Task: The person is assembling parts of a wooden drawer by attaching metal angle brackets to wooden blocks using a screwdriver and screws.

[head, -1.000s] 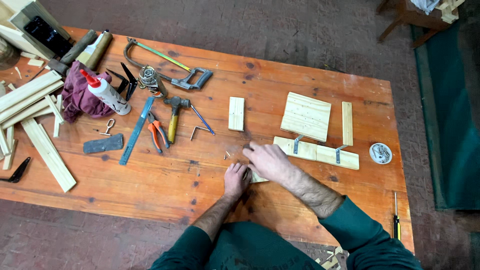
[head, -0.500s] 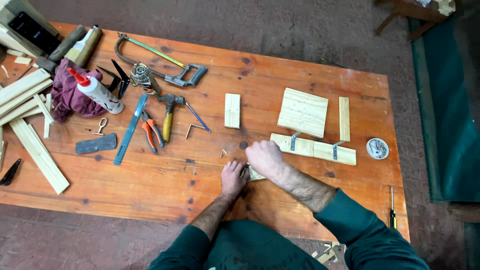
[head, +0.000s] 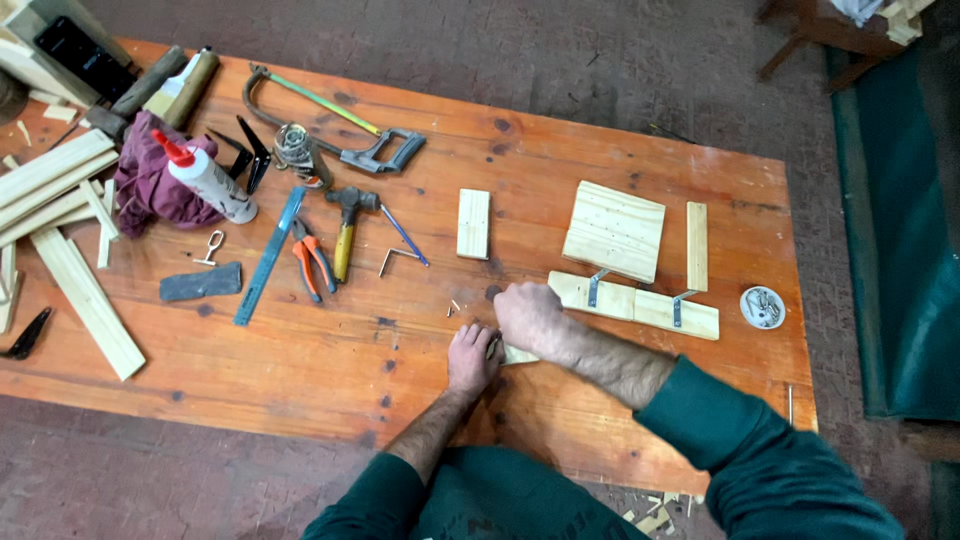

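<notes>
On the orange wooden table (head: 300, 360), both hands met over a small pale piece of wood (head: 519, 355), which lay near the front edge and showed only as a corner poking out beneath them. The right hand (head: 530, 315) was curled over the top of the piece, its knuckles bunched; whether it clenched a small tool or only pressed down could not be told, since the fingers hid what lay under them. The left hand (head: 472, 360) lay flat against the near-left end of the piece, fingers spread, and seemed to brace it rather than grip it.

Just beyond the grip, to the right, lay a long strip with two metal brackets (head: 634, 303), and past that a square board (head: 614, 230) and a narrow upright slat (head: 697, 246). Straight ahead of the grip sat a short block (head: 473, 223). Well off to the left were a hacksaw (head: 335, 125), a steel ruler (head: 270, 255), a hammer (head: 346, 230), orange pliers (head: 312, 262) and a glue bottle (head: 205, 180) (all untouched). A few tiny chips (head: 453, 307) lay just left of the right hand.

The step seemed to be fine work on the small piece, held steady. The next move called for firm bracing and small, controlled pressure.
</notes>
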